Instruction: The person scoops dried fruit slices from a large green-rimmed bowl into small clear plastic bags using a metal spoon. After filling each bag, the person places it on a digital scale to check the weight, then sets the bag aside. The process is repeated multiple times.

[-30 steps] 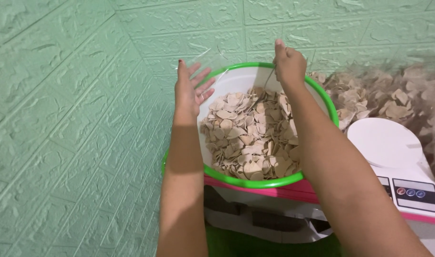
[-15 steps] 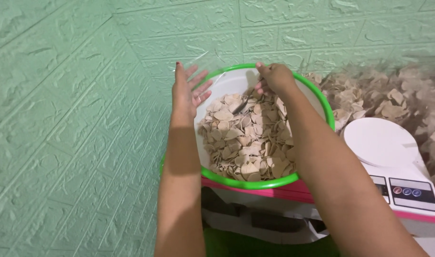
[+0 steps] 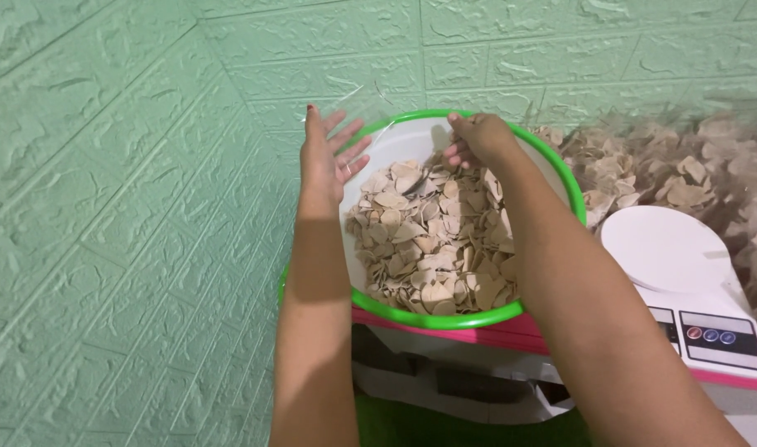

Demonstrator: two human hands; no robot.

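Observation:
A white bowl with a green rim [image 3: 552, 170] holds a heap of thin beige chips [image 3: 428, 248]. My left hand [image 3: 327, 161] is at the bowl's left rim, fingers spread and upright. A thin clear plastic bag [image 3: 366, 103] shows against it and seems held by it. My right hand [image 3: 478, 141] reaches over the far side of the bowl. Its fingers curl down onto the chips near the back wall. Whether chips are in its grasp is hidden.
A white kitchen scale [image 3: 684, 273] with a round platform stands right of the bowl on a pink ledge [image 3: 527, 331]. Behind the scale lies a large loose pile of the same chips [image 3: 693, 174]. A green embossed wall [image 3: 105, 207] fills the left and back.
My right hand has come down from above the bowl's far right rim, moving left to the chips at the back. My left hand has stayed at the left rim.

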